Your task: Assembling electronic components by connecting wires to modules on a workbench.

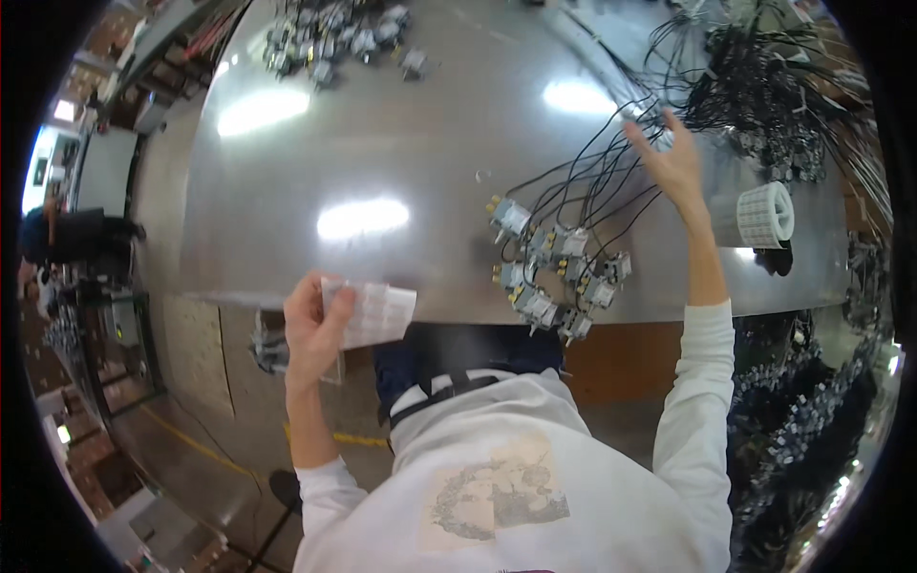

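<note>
Seen from my head, looking down, a cluster of grey metal parts (537,307) lies near the close edge of a shiny metal table (449,191), between my two hands. Their black cables (594,172) run in a long, loose bundle away from me and to the right, up to my right hand (676,172), which is the nearer one to them. From its fingertips, the metal parts lie down and to the left. The thumb and fingers of that hand are spread apart beside the cables; I cannot tell whether they touch. My left hand (311,323), at the table's close edge, pinches a white sheet of labels (384,320) between thumb and fingers. A white roll (764,218) stands to the right of my right forearm, near a dark tangle of cables (750,91).
</note>
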